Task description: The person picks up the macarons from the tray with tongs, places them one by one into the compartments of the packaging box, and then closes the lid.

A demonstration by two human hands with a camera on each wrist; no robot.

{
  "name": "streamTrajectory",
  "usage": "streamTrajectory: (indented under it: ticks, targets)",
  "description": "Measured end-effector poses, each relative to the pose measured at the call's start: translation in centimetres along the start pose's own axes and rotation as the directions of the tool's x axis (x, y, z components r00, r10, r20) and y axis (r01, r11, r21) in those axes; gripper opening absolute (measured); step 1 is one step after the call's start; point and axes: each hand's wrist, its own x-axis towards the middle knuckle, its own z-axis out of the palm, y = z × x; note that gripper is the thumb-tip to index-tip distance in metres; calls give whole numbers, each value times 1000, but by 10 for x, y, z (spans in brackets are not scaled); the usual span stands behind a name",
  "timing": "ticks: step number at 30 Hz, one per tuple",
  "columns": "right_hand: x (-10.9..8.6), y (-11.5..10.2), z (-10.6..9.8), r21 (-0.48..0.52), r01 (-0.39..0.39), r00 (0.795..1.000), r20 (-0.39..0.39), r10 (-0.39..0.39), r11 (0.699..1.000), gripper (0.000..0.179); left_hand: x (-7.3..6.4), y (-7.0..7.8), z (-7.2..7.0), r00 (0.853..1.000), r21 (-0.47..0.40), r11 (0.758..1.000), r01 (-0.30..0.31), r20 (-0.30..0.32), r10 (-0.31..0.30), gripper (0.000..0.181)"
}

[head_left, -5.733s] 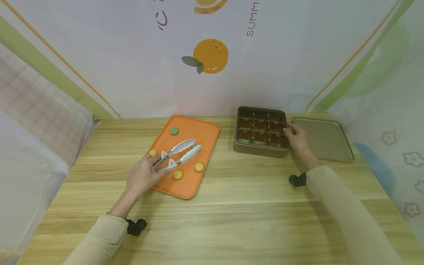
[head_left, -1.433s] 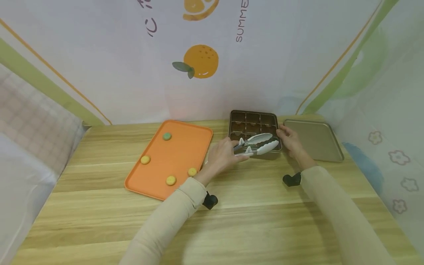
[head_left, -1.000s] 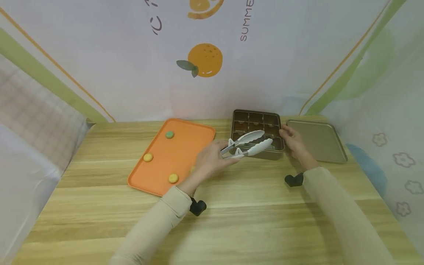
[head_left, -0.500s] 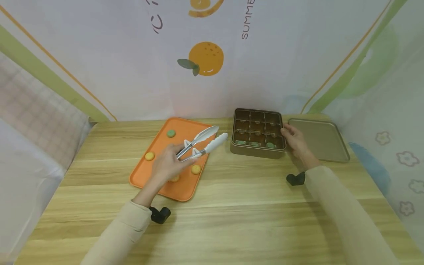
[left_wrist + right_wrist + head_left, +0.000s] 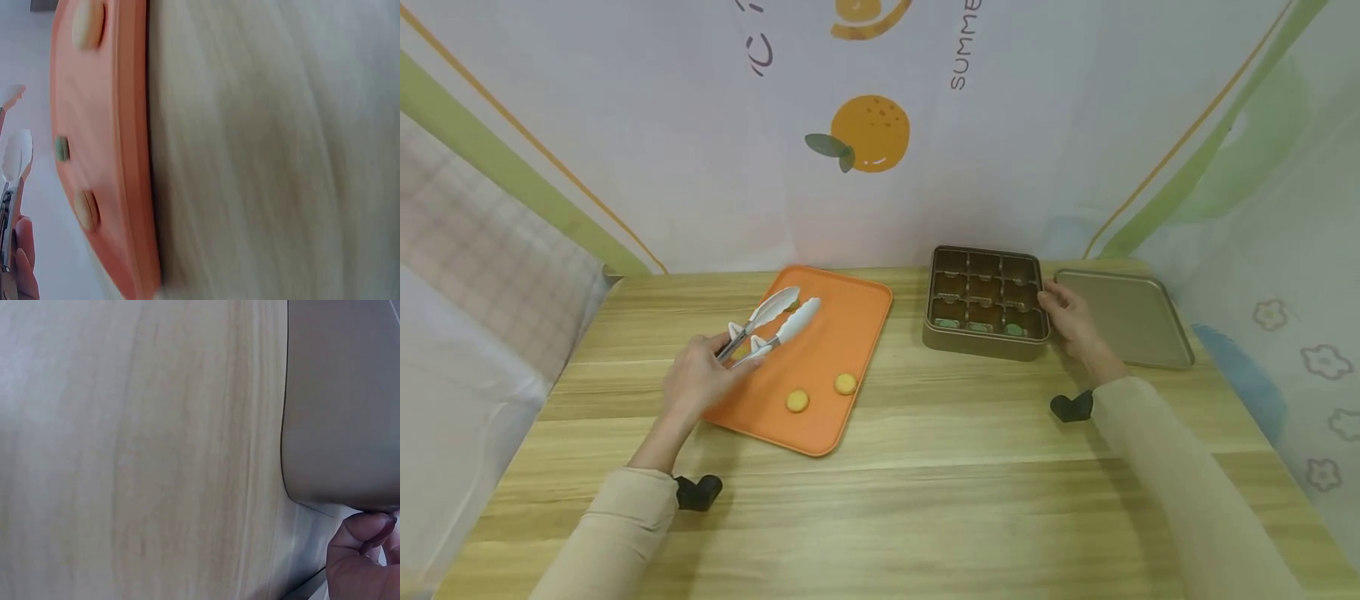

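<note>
Here's the pale wood table, striped with broad grain and running back to a white cloth that hangs as a wall, printed with an orange fruit and lettering. To the left, a checked cloth drops beside the table; to the right, another panel shows outlined flowers and a blue patch. Now the left hand, fingers wrapped round the white-tipped tongs, is over the left edge of the orange tray, the tong arms spread apart. Two yellow rounds lie plain on the tray's near part; a third sits half hidden by hand and tongs, and a green round lies farther back, close to the tips, though whether they touch it I can't tell. Across the boards, the right hand grips the right side of the bronze tin, thumb and finger at its edge. Nine compartments inside, green pieces in the front three! Just right of it, a flat bronze tray lies on the wood.
</note>
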Motion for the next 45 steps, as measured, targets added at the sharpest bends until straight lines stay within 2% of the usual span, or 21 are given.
streamTrajectory:
  ticks: [3,7,12,19,26,31,40,45]
  targets:
    - [0,1,-1,8,5,1000,3,-5,1000,62,2,-7,-4,1000,15,999,31,-2,-31,70]
    - [0,2,0,1,12,1000,-8,-12,1000,62,4,-13,-6,998,34,997,65,0,-66,74]
    - [-1,1,0,-6,31,1000,-5,-31,1000,61,7,-17,-4,997,40,996,74,-7,-74,76]
    - [0,2,1,-4,28,999,-22,-28,1000,59,12,-21,-2,996,67,994,90,12,-91,78]
    - [-1,1,1,14,20,1000,-19,-20,1000,59,18,-21,0,995,96,990,98,23,-101,74]
    - [-2,1,-1,-5,28,999,22,-27,1000,61,21,-21,1,993,116,988,105,36,-110,74]
    - [-3,0,-2,-21,26,999,35,-25,999,62,26,-21,3,996,125,989,75,42,-80,70]
    - [-4,-1,-2,-33,24,999,35,-22,999,61,27,-21,4,996,121,990,77,36,-81,67]
